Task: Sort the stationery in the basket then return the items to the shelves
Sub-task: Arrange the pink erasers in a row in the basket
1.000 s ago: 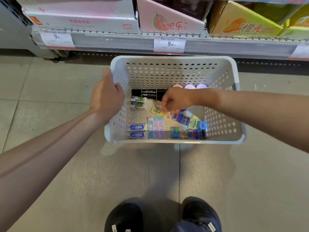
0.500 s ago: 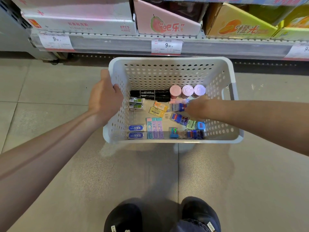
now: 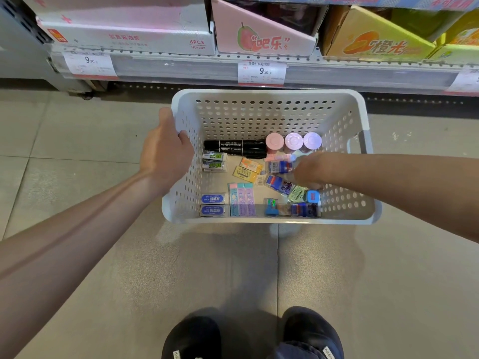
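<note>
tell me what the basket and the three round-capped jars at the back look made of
The white basket looks like moulded plastic with a matte finish: uniform punched holes, rounded rim. The three pastel jars seem to have smooth plastic lids with a soft sheen; their bodies are mostly hidden, so material there is unclear.

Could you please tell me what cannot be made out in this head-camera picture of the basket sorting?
- Right hand: motion-blurred inside the white basket; its fingers and any grip are unreadable.
- Small packets beside that hand: partly covered by it, print too small.
- Left hand: fingertips hidden behind the basket's wall.
- Right price tag: cut off by the frame edge.
</note>
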